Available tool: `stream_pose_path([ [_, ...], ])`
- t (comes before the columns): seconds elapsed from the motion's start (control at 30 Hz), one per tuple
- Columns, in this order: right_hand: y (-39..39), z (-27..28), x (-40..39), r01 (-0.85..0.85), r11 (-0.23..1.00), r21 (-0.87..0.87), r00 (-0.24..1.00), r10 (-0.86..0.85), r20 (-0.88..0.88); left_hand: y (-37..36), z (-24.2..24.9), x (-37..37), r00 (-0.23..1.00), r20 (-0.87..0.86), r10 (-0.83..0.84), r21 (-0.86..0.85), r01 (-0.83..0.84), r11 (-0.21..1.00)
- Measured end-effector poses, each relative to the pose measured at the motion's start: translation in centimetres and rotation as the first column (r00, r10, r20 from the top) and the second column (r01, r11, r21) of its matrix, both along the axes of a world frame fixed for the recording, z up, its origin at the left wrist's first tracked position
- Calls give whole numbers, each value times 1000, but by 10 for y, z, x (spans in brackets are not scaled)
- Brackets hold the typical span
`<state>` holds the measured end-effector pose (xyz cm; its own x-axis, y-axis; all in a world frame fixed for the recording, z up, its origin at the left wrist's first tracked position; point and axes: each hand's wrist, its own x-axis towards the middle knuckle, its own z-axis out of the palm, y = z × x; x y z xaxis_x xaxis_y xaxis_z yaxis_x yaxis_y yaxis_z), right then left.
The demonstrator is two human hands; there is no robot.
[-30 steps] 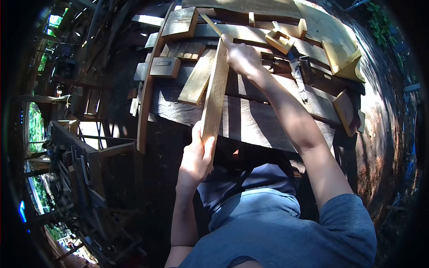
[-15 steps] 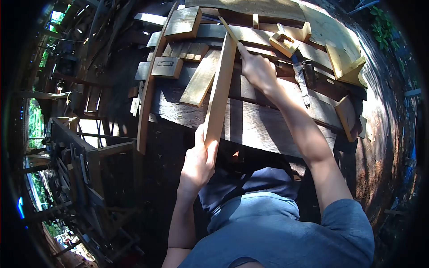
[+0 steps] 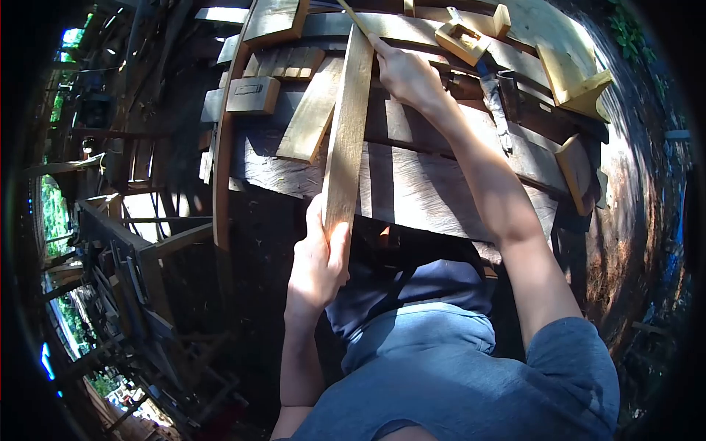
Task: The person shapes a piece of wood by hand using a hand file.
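My left hand point(image 3: 318, 261) is wrapped round the near end of a long, narrow wooden board point(image 3: 347, 132), which points away from me over the workbench point(image 3: 419, 187). Close to the board's far end, my right hand point(image 3: 412, 79) is closed round a thin yellowish stick point(image 3: 354, 18). The stick slants up and left across the board's far tip, and its top end reaches the frame edge. Just left of the held board, a shorter plank point(image 3: 309, 121) lies slanted on the bench.
A slotted wooden block point(image 3: 252, 96) and a larger block point(image 3: 273, 23) sit on the left. Toward the back right are a wooden hand plane point(image 3: 462, 42) and an angled wooden piece point(image 3: 573, 88). A long upright strip point(image 3: 222, 162) edges the bench's left side.
The view has shifted, so the bench things appear higher and further left. Both hands keep their holds on the board and the stick.
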<state>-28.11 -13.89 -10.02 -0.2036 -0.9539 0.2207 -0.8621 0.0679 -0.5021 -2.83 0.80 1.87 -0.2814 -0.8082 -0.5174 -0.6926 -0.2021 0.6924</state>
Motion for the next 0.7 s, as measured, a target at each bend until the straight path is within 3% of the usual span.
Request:
stream_pose_path([
  [0.03,0,0,-2,10,1000,6,999,-10,-43,0,-5,2,1000,-2,-7,-8,7,1000],
  [0.07,0,2,-3,17,1000,7,996,-16,-87,2,-13,6,998,22,-61,-119,63,991],
  [0.1,12,9,-3,-43,990,-133,995,30,-97,2,-17,9,993,51,-107,-229,115,967],
  [0.13,26,14,-1,45,997,64,994,-38,-107,2,-17,9,992,51,-112,-242,121,963],
  [0.27,64,26,4,95,988,125,989,-108,103,1,-8,2,994,75,-84,-132,93,987],
  [0.33,64,41,9,129,973,191,984,-148,94,2,-6,2,989,120,-85,-77,95,993],
  [0.4,55,36,15,80,989,121,990,-93,107,0,-6,4,990,126,-66,-109,80,991],
  [0.47,45,35,19,36,985,169,998,-45,51,-5,0,3,995,87,-50,-100,59,993],
  [0.53,24,22,15,19,990,142,999,-24,37,-6,11,-1,1000,22,6,53,-7,999],
  [0.6,6,23,9,51,990,129,995,-61,76,-3,5,0,999,31,5,34,-6,999],
  [0.63,-18,-28,-10,-33,992,-118,996,23,-82,-2,2,0,999,36,4,3,-4,1000],
  [0.7,-3,-9,-8,-4,995,-96,1000,5,4,-1,-5,4,999,30,-10,-35,11,999],
])
